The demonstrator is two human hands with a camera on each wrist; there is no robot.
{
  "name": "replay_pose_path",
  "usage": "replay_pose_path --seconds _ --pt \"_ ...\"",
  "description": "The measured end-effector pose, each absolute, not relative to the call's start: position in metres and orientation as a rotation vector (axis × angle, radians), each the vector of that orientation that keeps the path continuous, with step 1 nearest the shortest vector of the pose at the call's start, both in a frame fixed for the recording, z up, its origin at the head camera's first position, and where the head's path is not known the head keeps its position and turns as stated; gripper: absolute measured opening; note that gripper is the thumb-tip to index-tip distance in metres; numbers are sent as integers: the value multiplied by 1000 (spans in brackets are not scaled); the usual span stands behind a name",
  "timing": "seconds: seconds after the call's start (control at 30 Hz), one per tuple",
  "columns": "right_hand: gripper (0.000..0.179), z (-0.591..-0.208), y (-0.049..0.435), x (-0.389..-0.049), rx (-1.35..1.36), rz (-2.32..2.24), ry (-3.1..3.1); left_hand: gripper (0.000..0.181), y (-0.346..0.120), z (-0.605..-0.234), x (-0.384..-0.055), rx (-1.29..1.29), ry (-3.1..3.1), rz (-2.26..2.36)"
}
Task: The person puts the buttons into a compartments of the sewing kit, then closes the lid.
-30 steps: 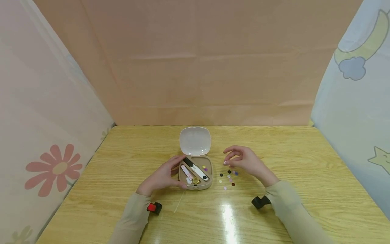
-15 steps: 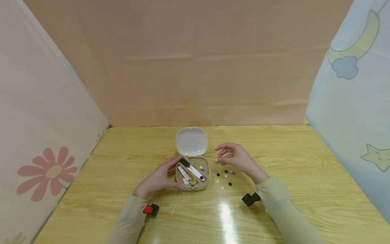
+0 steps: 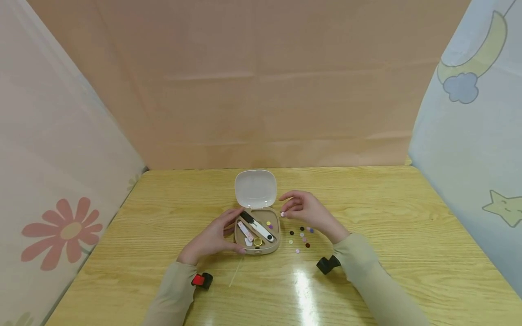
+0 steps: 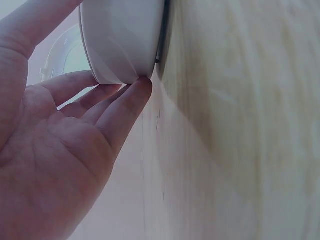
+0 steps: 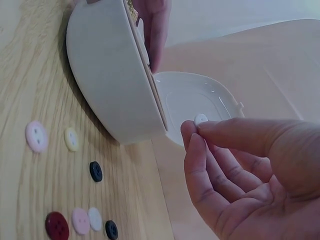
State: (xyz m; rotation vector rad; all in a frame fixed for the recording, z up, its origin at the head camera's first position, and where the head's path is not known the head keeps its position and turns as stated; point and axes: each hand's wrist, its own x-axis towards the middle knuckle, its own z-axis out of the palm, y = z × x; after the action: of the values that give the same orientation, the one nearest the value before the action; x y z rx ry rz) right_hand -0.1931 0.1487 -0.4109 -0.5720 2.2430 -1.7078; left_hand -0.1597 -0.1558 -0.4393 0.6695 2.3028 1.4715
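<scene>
My left hand holds the left side of a beige sewing box, thumb at its front and fingers along its side. The box's pale lid stands raised behind it. Inside lie a black-and-white slender tool, a white strip with pink print, a gold ring-shaped piece, white pieces, a yellow button and a purple button. My right hand pinches a white button between thumb and index finger, just off the box's right edge.
Several loose buttons lie right of the box, among them a dark red button, a pink button, a pale yellow button and a black button. A thin pale strand lies before the box on the wooden table.
My right hand has moved left with the white button, from above the loose buttons to the box's right edge. My left hand stays on the box. The head view has shifted slightly.
</scene>
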Motion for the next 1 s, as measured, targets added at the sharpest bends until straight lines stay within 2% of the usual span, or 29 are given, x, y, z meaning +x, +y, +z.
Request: replay_pose_path --seconds 1.0 --pt "34 -418 128 -195 -622 -1702 2186 106 -155 -440 -160 687 2305 1460"
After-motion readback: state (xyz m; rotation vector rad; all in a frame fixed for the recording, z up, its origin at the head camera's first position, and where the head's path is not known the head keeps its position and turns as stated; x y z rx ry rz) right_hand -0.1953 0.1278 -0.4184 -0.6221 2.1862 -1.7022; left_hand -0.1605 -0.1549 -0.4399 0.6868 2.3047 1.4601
